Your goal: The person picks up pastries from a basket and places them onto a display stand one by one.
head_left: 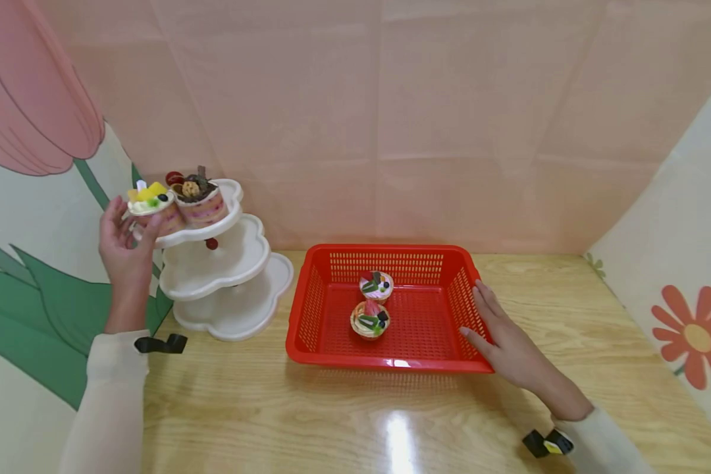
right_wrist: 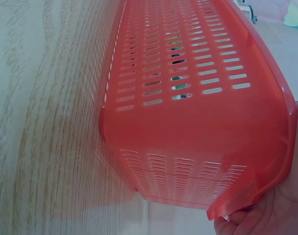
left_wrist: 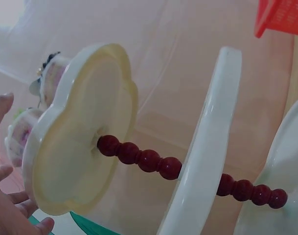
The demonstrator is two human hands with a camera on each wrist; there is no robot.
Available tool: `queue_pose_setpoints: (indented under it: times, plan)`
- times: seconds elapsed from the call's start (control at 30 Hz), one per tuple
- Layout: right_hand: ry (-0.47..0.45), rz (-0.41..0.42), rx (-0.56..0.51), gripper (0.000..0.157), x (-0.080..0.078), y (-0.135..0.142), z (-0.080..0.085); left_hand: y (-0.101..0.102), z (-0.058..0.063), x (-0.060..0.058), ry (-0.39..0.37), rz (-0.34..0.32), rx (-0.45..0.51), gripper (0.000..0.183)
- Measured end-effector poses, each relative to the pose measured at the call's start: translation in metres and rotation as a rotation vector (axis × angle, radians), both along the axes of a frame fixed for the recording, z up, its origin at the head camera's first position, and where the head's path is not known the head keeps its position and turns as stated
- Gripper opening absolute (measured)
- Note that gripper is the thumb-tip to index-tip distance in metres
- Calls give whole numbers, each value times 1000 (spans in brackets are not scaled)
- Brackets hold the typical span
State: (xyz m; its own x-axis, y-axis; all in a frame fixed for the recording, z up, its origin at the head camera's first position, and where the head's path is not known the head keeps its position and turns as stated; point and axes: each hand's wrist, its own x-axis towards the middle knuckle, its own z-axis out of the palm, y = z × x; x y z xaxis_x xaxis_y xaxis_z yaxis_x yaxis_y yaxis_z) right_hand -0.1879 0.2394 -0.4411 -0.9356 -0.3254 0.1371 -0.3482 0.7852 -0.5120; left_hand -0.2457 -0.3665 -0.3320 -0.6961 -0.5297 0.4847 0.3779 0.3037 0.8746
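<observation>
On the top tier of a white three-tier stand (head_left: pixel 251 253), a cake cup with yellow fruit (head_left: pixel 164 216) sits beside a chocolate-topped cake cup (head_left: pixel 204 207). My left hand (head_left: pixel 127 240) is around the fruit cup's near left side, thumb in front. In the left wrist view its fingers are spread beside the fruit cup (left_wrist: pixel 22 134); firm contact is not visible. At the right end of a red basket (head_left: pixel 385 363), my right hand (head_left: pixel 509 345) holds the rim, thumb on the inner side. Its fingertips (right_wrist: pixel 232 224) show under the rim in the right wrist view.
Inside the basket are two cream tarts, the front one (head_left: pixel 370 320) touching or nearly touching the back one (head_left: pixel 376 286). Stand and basket are on a wooden table (head_left: pixel 261 401). A pink cloth backdrop (head_left: pixel 450 131) rises behind, with flower-printed panels at both sides.
</observation>
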Motion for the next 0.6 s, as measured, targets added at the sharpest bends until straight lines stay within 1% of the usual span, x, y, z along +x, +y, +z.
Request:
queue_pose_setpoints:
  times: [0.1,0.2,0.27,0.37,0.47,0.6]
  plan:
    - [5,1,1,85,0,0,0,3,-2,5,8,27,-21,67]
    - [10,2,5,84,0,0,0,6,-4,10,46,41,0,65]
    - [10,1,7,84,0,0,1,11,-4,13,100,43,31,65]
    - [9,-2,11,84,-1,0,1,21,-5,18,207,51,68,63]
    - [8,-2,14,85,-1,0,1,39,-2,27,316,72,111,55]
    - [6,1,13,85,-1,0,2,68,4,43,424,95,108,46]
